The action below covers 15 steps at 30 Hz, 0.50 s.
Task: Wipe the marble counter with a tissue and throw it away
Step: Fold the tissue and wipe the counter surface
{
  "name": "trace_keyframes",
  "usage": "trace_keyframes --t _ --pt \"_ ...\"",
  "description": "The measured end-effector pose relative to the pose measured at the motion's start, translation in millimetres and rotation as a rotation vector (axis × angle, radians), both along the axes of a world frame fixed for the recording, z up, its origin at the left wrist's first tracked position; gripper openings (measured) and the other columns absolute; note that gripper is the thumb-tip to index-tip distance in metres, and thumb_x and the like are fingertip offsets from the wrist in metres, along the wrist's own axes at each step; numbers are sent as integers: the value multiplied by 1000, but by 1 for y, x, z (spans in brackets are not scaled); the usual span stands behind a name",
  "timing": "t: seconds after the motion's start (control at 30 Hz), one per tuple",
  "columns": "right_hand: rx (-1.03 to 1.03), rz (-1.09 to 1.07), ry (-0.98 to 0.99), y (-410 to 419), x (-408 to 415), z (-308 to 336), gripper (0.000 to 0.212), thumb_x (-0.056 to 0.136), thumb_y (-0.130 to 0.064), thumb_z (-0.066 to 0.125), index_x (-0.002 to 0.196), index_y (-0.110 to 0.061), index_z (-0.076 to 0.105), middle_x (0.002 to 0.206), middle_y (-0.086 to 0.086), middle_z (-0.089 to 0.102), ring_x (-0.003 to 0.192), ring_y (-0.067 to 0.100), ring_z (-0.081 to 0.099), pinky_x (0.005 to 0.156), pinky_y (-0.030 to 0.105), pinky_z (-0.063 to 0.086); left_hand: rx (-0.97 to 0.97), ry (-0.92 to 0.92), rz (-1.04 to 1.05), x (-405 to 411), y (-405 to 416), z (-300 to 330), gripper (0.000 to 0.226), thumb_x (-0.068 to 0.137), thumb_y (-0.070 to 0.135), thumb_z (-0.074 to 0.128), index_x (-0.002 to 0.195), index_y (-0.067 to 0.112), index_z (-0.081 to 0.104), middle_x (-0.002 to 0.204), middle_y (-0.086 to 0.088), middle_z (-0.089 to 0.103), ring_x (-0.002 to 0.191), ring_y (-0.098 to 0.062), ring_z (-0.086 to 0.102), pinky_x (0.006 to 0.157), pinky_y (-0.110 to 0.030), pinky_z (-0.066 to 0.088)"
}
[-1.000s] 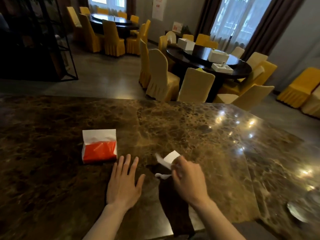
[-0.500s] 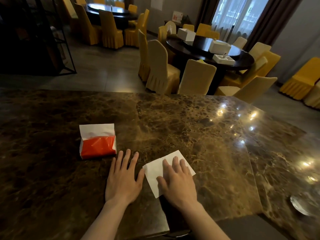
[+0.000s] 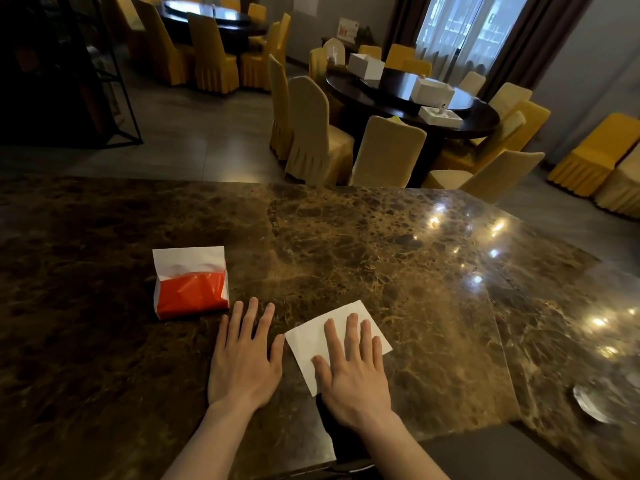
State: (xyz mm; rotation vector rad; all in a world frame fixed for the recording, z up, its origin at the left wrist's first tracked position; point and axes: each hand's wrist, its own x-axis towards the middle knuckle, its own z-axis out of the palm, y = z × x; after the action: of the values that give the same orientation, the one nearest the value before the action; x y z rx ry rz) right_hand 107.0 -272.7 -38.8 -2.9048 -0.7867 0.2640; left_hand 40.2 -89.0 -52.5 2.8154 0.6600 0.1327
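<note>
Fig.: flat white square paper tissue [image 3: 317, 336] on brown marble tabletop [image 3: 381, 258], near edge. Right hand [image 3: 355, 372] spread, pressing it; left hand [image 3: 244, 355] spread on bare marble. Tissue likely light, soft, tear-prone; press w/ flat palm, bunch to lift.

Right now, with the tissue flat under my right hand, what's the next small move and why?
Probably slide the right hand across the marble counter with the tissue pressed under it. The tissue already lies spread flat beneath the palm and fingers, and the left hand rests flat beside it, bracing.
</note>
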Motion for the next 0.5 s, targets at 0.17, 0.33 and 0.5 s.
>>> trace_keyframes --t 0.17,0.33,0.5 --pt "-13 7 16 -14 10 5 66 99 -67 6 155 -41 -15 164 4 -27 146 26 -34 123 48 -13 0 3 0 -1 0 0 66 102 57 12 163 33 5 174 0 -1 158 -23 -11 130 -46 -2" --pt "10 -13 29 2 4 4 67 100 -62 8 157 -34 -14 163 9 -29 146 30 -35 122 51 -14 -8 6 -4 -1 -1 0 66 102 57 11 163 32 5 174 -1 -1 158 -22 -11 130 -46 -2" --pt "35 99 -18 -7 -2 -1 63 99 -64 5 156 -42 -12 166 0 -22 149 22 -30 123 45 -13 11 10 -3 -2 -1 -1 66 102 57 9 163 31 6 174 -2 0 159 -23 -10 130 -46 -2"
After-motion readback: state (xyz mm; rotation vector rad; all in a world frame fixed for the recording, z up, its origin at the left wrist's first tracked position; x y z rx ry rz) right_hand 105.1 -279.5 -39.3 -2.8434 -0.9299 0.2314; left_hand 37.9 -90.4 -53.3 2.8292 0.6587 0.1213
